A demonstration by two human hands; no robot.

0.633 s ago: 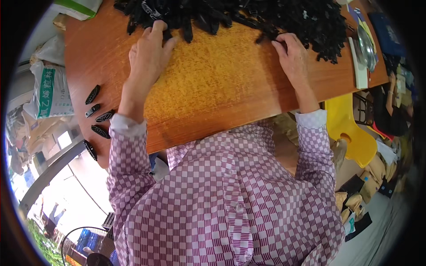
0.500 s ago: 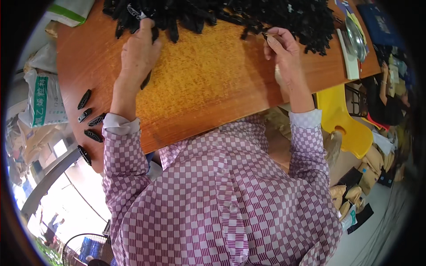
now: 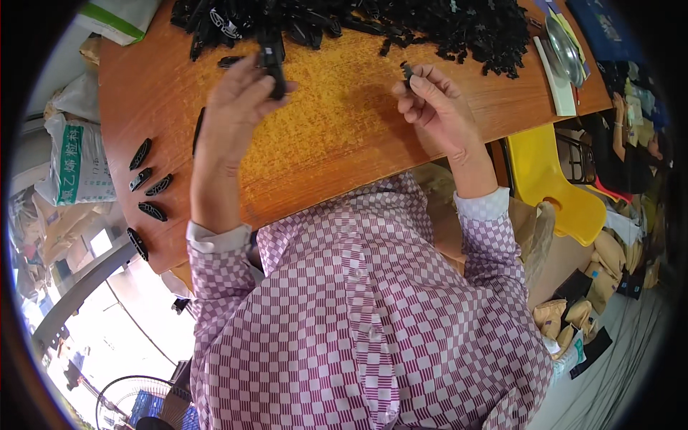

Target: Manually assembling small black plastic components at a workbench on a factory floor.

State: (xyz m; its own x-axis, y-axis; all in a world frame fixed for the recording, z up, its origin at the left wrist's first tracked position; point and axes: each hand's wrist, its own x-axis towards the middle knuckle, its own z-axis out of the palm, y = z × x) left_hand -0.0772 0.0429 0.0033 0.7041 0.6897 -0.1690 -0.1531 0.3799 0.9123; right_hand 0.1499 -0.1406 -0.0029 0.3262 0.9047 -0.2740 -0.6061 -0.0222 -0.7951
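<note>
My left hand, partly smeared by motion, is closed on a long black plastic part held above the wooden table. To its right, the fingertips of my right hand pinch a small dark clip-like piece. Beyond both hands lies a heap of long black plastic parts, joined on the right by a heap of much smaller black pieces. Another long dark part lies beside my left wrist, partly hidden.
Several black oval parts with pale patterns lie near the table's left edge. A metal dish and a white strip are at the right end. White sacks stand left, a yellow chair right, with another person beyond.
My left hand has drawn back from the heap with a long black part raised in it. My right hand has moved left and slightly nearer, away from the small pieces.
</note>
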